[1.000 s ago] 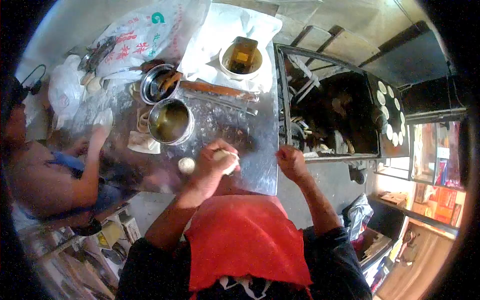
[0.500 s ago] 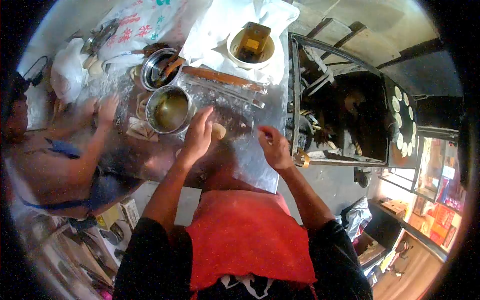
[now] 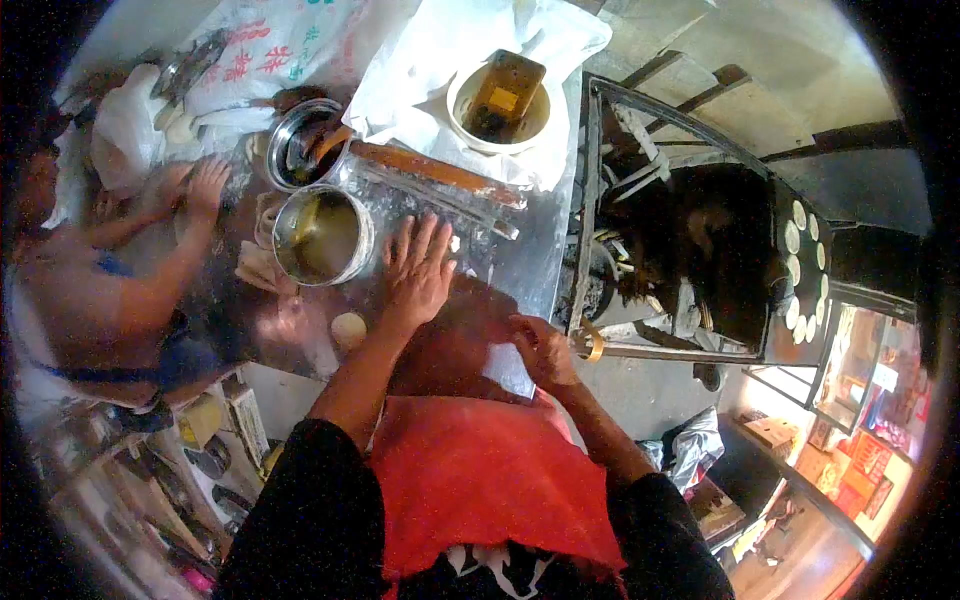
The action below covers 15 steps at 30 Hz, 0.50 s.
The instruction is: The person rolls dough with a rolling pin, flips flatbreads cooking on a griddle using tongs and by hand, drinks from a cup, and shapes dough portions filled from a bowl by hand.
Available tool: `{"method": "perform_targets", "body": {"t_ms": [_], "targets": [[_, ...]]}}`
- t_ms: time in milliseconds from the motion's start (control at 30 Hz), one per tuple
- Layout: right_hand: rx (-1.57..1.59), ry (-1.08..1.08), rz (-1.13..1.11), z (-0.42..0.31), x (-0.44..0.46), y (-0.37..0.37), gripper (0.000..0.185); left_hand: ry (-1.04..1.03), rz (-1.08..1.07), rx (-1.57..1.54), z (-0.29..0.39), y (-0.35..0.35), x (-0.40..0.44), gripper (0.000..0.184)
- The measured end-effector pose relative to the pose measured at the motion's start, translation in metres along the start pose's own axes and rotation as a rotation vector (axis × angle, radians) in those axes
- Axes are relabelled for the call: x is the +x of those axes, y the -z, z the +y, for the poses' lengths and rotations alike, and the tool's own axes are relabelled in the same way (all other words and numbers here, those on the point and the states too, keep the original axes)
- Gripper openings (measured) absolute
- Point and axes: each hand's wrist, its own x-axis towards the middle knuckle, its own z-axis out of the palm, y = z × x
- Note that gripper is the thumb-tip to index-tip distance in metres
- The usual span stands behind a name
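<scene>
My left hand (image 3: 418, 275) lies flat, palm down and fingers spread, over the metal tabletop (image 3: 545, 255); anything beneath its palm is hidden. To its left stands a metal pot (image 3: 322, 235) of yellowish liquid. A round pale dough piece (image 3: 349, 330) rests on the table below the pot. My right hand (image 3: 545, 350) hovers by the table's right edge, its fingers curled together; whether they hold anything is hidden.
A person's hands (image 3: 200, 190) work at the left of the table. Beyond the pot are a steel bowl (image 3: 300, 150), a wooden stick (image 3: 440, 172) and a white bowl (image 3: 500, 140). At the right, an open black oven (image 3: 700, 250) adjoins a plate with several pale discs (image 3: 793, 270).
My left hand has come down flat where the dough piece was between my hands. My right hand has dropped lower and its fingers have curled in. The view has shifted slightly.
</scene>
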Motion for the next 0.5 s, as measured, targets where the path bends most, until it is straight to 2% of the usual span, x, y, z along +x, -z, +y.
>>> {"method": "perform_targets", "body": {"t_ms": [100, 133, 167, 233, 267, 300, 367, 500], "targets": [[0.088, 0.052, -0.040, -0.013, -0.006, -0.002, 0.027, 0.068, -0.017, -0.146, -0.009, -0.006, 0.010, 0.063], [0.090, 0.111, -0.023, -0.023, -0.006, 0.001, 0.025, 0.095, -0.101, -0.330, -0.034, -0.026, 0.015, 0.064], [0.104, 0.103, -0.018, -0.018, -0.010, -0.002, 0.025, 0.290, -0.089, -1.084, -0.039, -0.026, 0.014, 0.056], [0.068, 0.095, 0.011, -0.004, -0.021, -0.003, 0.025, 0.279, -0.157, -1.264, -0.051, -0.004, -0.017, 0.048], [0.132, 0.106, 0.038, -0.016, -0.026, 0.002, 0.025, 0.066, -0.216, -0.866, -0.065, 0.004, -0.029, 0.041], [0.135, 0.116, 0.047, -0.013, -0.030, 0.001, 0.025, 0.054, -0.211, -0.858, -0.074, 0.011, -0.041, 0.041], [0.027, 0.111, 0.074, 0.007, -0.049, -0.001, 0.026, 0.276, -0.379, -0.702, -0.075, 0.034, -0.062, 0.036], [0.016, 0.031, 0.190, 0.034, -0.090, -0.017, 0.023, 0.344, -0.317, -0.581, -0.063, 0.042, -0.073, 0.038]]}}
